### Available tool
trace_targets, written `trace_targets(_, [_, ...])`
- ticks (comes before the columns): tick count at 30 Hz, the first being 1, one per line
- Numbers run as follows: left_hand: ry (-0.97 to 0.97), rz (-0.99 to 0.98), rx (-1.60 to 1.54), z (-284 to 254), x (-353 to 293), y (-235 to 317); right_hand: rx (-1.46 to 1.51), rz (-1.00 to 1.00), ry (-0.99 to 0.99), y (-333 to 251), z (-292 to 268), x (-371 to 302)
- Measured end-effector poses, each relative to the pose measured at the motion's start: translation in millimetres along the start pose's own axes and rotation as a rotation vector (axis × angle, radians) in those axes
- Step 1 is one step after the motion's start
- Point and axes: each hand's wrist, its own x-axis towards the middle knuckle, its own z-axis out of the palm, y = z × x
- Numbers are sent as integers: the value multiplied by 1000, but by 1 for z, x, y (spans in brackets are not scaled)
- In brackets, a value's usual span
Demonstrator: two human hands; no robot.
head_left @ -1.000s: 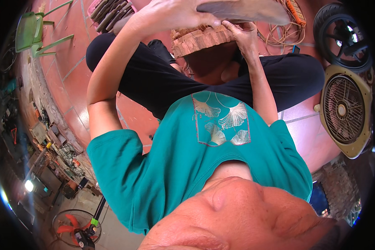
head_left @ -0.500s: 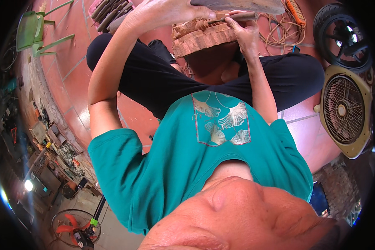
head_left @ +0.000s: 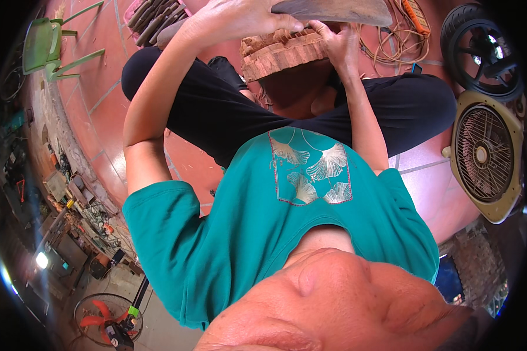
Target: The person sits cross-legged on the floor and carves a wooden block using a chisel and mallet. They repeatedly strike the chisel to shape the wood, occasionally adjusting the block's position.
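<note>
A carved block of reddish-brown wood (head_left: pixel 287 55) stands between my folded legs, its upper face rough with cut relief. At the top edge of the picture my left hand (head_left: pixel 240 17) is closed at the narrow end of a grey-brown wooden club (head_left: pixel 339 8); its fingers are partly cut off by the frame. The club reaches right, over the far part of the block. Beside the block's right end, my right hand (head_left: pixel 342 47) is closed, with its fingers under the club's edge. The wooden-handled chisel it held half a second ago is now hidden behind the club.
A pink basket of dark-handled tools (head_left: pixel 158 20) sits at the far left, near a green chair (head_left: pixel 44 47). At right are a coiled cord (head_left: pixel 392 50) with an orange power strip (head_left: pixel 416 16), a black wheel (head_left: pixel 483 55) and a caged fan (head_left: pixel 483 155). Another fan (head_left: pixel 105 320) stands lower left.
The club has shifted left and nearer, covering the chisel handle that showed before. My left hand has come slightly right and down; my right hand moved a little left.
</note>
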Motion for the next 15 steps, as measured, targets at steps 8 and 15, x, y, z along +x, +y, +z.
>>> trace_targets(8, [73, 4, -80, -2, 2, 9, 115, -3, 14, -2, 3, 3])
trace_targets(15, [-40, -82, 137, -2, 4, 8, 43, -54, -11, 6, 3, 7])
